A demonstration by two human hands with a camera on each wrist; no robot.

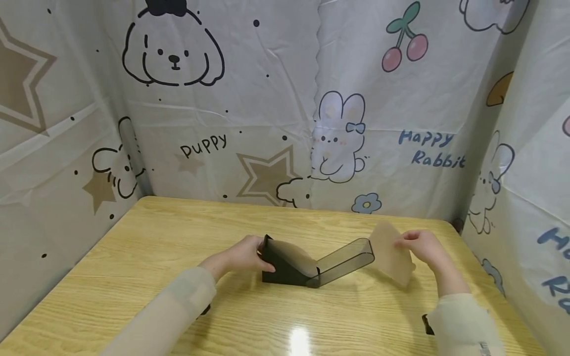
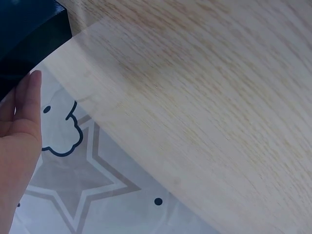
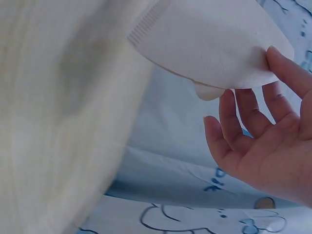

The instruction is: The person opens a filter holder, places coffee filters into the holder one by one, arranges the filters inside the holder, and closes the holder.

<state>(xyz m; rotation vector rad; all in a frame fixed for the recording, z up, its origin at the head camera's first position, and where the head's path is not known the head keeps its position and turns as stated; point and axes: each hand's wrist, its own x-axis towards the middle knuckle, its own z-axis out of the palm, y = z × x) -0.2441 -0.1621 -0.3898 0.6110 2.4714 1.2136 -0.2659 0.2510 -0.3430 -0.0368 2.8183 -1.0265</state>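
Note:
A black filter holder (image 1: 285,274) with a hinged clear lid (image 1: 345,261) stands near the middle of the table. Its lid is swung out to the right, and brown coffee filters (image 1: 294,253) show in the holder. My left hand (image 1: 244,254) grips the holder's left end; in the left wrist view only part of the black holder (image 2: 36,41) appears above the fingers. To the right of the lid, my right hand (image 1: 425,247) pinches a paper coffee filter (image 1: 389,254) above the table. The right wrist view shows the filter's crimped edge (image 3: 148,22) and a small flap below it.
The wooden table (image 1: 178,222) has its back edge against a printed cloth (image 1: 267,99). More cloth hangs at the left and right sides. A bright reflection lies on the table near the front.

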